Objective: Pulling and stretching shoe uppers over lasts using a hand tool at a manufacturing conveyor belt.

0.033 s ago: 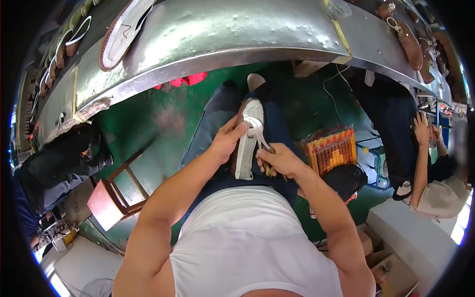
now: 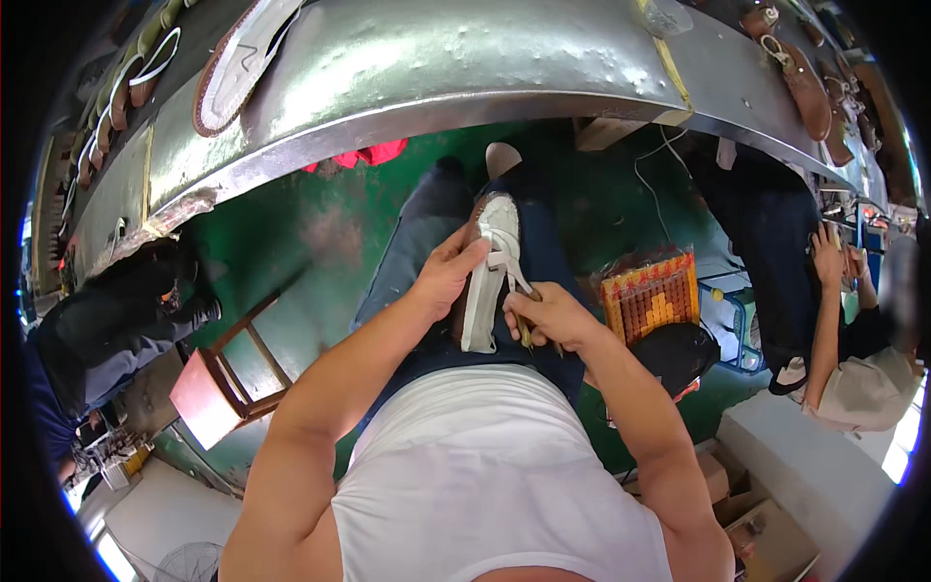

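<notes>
Little shift: shoe point(image 2: 481, 315) (brown-edged) in left grip point(image 2: 448, 273)

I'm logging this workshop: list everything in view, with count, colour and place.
Worked shoe: one, brown and whitish, centre
Pincers: one, metallic, at shoe
Bench: one, silver, top
Bench shoe: one, white and brown, upper left
Other shoes: several, mostly brown, upper corners
Cloth: one, red, beneath bench
Stool: one, reddish, left
Beaded mat: one, orange and brown, right
People: two, dark trousers, left and right
Boxes: several, brown, lower right
Floor: one, green, below
Shirt: one, white, lower centre
Trousers: one pair, dark blue, centre
Left hand: one, bare, on shoe
Right hand: one, bare, on pincers
</notes>
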